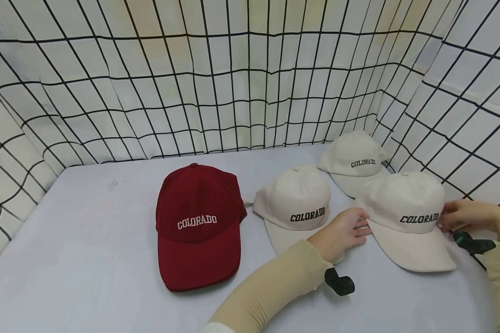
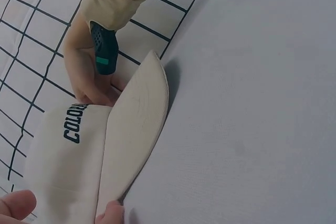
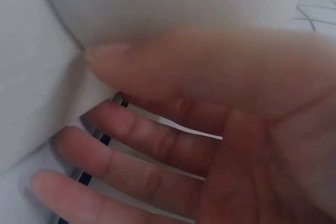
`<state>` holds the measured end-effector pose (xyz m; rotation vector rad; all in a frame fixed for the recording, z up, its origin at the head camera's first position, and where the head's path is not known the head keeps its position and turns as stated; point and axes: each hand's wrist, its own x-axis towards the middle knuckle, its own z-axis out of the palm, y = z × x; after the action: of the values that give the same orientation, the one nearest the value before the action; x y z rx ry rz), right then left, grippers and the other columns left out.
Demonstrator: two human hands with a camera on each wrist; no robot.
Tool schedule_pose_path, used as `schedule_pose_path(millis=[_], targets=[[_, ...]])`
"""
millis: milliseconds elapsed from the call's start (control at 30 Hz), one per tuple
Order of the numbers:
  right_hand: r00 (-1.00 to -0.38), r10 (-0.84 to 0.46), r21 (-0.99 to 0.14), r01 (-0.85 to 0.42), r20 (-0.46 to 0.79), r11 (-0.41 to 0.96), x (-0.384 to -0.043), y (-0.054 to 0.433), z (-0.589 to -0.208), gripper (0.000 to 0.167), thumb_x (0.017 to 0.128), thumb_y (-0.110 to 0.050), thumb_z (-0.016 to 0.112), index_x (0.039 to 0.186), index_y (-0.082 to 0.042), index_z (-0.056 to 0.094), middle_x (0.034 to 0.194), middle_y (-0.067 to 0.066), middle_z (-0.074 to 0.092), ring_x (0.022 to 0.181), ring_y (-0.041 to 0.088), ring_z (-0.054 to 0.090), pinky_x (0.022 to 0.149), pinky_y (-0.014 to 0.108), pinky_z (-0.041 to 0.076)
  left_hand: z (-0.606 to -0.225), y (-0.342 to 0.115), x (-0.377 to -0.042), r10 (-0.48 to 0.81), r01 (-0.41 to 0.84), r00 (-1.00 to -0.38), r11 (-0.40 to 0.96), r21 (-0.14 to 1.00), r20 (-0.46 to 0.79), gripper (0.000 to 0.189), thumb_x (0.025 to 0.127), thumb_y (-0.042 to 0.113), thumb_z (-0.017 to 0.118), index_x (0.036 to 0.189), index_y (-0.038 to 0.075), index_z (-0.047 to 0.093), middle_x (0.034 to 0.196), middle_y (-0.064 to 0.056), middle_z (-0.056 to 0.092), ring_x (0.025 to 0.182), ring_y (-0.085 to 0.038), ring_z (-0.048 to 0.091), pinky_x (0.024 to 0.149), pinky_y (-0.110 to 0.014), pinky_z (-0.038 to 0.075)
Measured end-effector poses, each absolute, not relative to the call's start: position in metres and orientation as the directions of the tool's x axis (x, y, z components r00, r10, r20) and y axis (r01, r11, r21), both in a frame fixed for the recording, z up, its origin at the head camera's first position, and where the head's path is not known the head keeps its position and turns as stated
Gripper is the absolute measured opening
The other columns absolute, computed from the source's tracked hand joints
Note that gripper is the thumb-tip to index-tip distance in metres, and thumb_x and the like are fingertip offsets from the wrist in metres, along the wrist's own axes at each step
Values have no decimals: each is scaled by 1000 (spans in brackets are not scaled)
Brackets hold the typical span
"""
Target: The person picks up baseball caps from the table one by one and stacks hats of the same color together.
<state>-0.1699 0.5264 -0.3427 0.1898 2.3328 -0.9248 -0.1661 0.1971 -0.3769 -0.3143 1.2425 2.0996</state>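
Note:
The front right cream baseball cap (image 1: 408, 203), with COLORADO in dark letters, lies brim toward me between both hands. My left hand (image 1: 343, 233) is at its left side, with fairly straight fingers right at the edge where crown meets brim. In the left wrist view, the thumb (image 2: 18, 203) and a fingertip (image 2: 111, 214) show at that end of the cap. On the opposite side is my right hand (image 1: 468, 216). Its thumb (image 3: 152, 64) touches the cap near the brim seam, and the other fingers (image 3: 136, 166) extend loosely below, apart from the thumb.
Another cream cap (image 1: 296, 199) sits left of my left hand, partly behind it. A third cream cap (image 1: 356, 159) stands in the back right corner. A red COLORADO cap (image 1: 197, 231) lies farther left. Black wire grid walls (image 1: 250, 83) border the white-covered table (image 1: 87, 240).

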Motion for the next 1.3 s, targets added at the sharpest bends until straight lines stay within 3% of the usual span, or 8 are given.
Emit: schedule_pose_path(millis=[233,500,733,867,1167,1300], targets=[[-809,-123,-629,340,-574,699,-163,528,-346,60,98,-21,67,130,21,39,101,6,64,91,19,62,80,37,59,-377,197,-166,414,-655,-747,-326,682,-520,19,88,2,61,107,-2,58,106,-16,57,117,-41,60,112,-55,37],[-851,-107,-605,271,-514,749,-162,522,-339,84,98,-26,67,140,28,19,118,19,65,106,30,65,88,46,58,-376,193,-165,406,-658,-750,-372,655,-523,8,89,2,61,96,0,59,103,-17,57,114,-41,60,112,-58,35],[-875,-71,-558,241,-480,794,-164,515,-335,87,99,-27,68,141,28,14,118,28,61,104,33,67,88,46,58,-370,186,-163,412,-654,-756,-432,621,-509,6,90,4,59,96,2,59,109,-15,59,118,-42,58,113,-59,33],[-896,-73,-571,215,-439,792,-162,515,-331,81,100,-23,67,142,25,17,114,20,63,102,32,67,87,47,58,-365,186,-162,421,-633,-774,-482,606,-474,11,88,5,57,98,1,60,112,-13,60,116,-38,58,114,-58,32],[-927,-86,-599,163,-365,784,-162,508,-321,79,101,-19,66,145,20,13,114,21,54,101,32,65,87,50,58,-353,181,-162,373,-586,-810,-557,589,-453,3,87,4,58,85,7,59,99,-8,61,103,-32,60,110,-58,37],[-949,-92,-602,115,-301,790,-166,502,-317,77,102,-20,65,147,18,16,120,27,54,101,31,65,83,49,59,-349,174,-166,367,-560,-828,-587,585,-425,11,85,3,59,93,6,67,100,-8,62,100,-29,59,107,-57,41]])
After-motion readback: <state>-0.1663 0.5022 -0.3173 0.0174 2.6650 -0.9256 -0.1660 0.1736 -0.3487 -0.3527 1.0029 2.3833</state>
